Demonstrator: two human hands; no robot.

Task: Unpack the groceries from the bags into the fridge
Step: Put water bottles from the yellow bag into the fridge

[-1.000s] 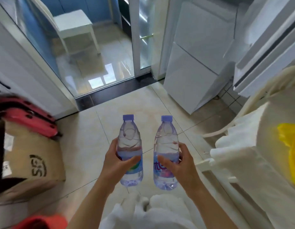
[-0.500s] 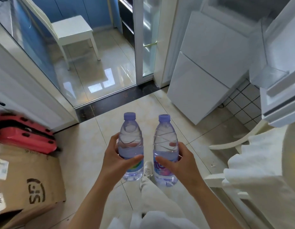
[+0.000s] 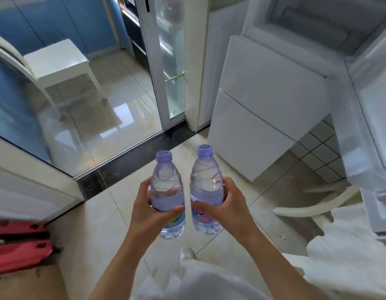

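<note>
We hold two clear plastic water bottles upright over the beige tiled floor (image 3: 97, 230), side by side, close but apart. Left bottle (image 3: 167, 191): lavender screw cap, ribbed shoulders, label with green and blue showing low on the body; our left hand (image 3: 152, 213) wraps its middle, thumb across the front, fingers curled behind. Right bottle (image 3: 206, 187): same cap and ribbing, label with pink and blue print; our right hand (image 3: 227, 207) grasps it likewise, thumb in front. Both bottles look full, bases lobed. Ahead right stands the white fridge (image 3: 267, 109), smooth glossy panels, upper door (image 3: 367, 118) swung open at the right edge. A glass sliding door (image 3: 166, 61) stands behind. White chair (image 3: 55, 61) beyond the glass.
</note>
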